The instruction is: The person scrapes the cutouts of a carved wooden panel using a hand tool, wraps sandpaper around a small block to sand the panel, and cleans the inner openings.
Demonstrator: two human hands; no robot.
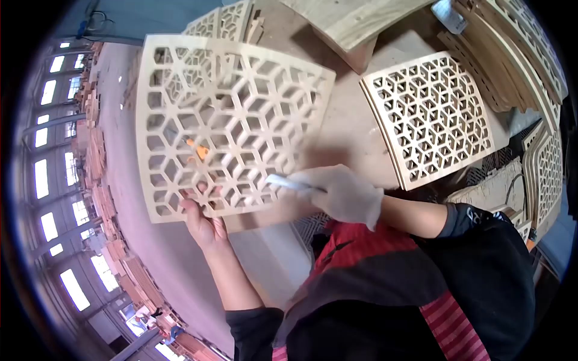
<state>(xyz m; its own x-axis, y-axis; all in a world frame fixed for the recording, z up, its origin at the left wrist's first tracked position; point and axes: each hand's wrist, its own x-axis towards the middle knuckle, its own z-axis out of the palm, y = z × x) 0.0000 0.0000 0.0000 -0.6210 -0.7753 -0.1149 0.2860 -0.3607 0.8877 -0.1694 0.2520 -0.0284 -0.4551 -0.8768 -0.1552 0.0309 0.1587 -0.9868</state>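
Panel (239,114) sits in left hand (206,224), sleeve lettering (480,215) illegible.

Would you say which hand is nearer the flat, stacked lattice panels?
Right: the right hand is near the stacked panels, by their lower corner; the left hand is farther, holding the raised panel by its lower edge.
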